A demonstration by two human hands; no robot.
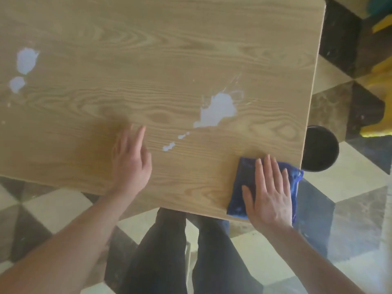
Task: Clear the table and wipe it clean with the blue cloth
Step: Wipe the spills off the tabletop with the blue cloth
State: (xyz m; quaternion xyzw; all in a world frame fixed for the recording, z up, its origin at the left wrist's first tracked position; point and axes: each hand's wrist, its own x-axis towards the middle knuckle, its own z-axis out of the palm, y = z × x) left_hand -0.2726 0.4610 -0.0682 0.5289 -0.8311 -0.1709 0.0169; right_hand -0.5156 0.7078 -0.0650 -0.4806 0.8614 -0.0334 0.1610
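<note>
- Far left on the wooden table (148, 49), two pale spill patches (25, 60) sit one above the other, well apart from everything else; they look wet and thin, so they should lift with a plain pass of cloth.
- The left hand (131, 162) rests on bare wood near the table's front edge, fingers loosely together and pointing away from the person, gripping nothing; it seems to steady the body.
- Just right of that hand, a trail of small white droplets (169, 146) leads up to the largest white puddle (218, 111), with faint streaks fanning beyond it.
- The blue cloth (244, 183) lies at the table's near right corner, folded into a flat pad, deep blue with pale marks near its lower edge; its right side hangs slightly past the table edge.
- It looks soft, light and limp, likely to bunch if pinched, so flat palm pressure on top suits it best.
- The right hand (269, 196) does just that: fingers spread, palm pressed flat on the cloth.
- No objects show on the tabletop; wiping seems barely begun.
</note>
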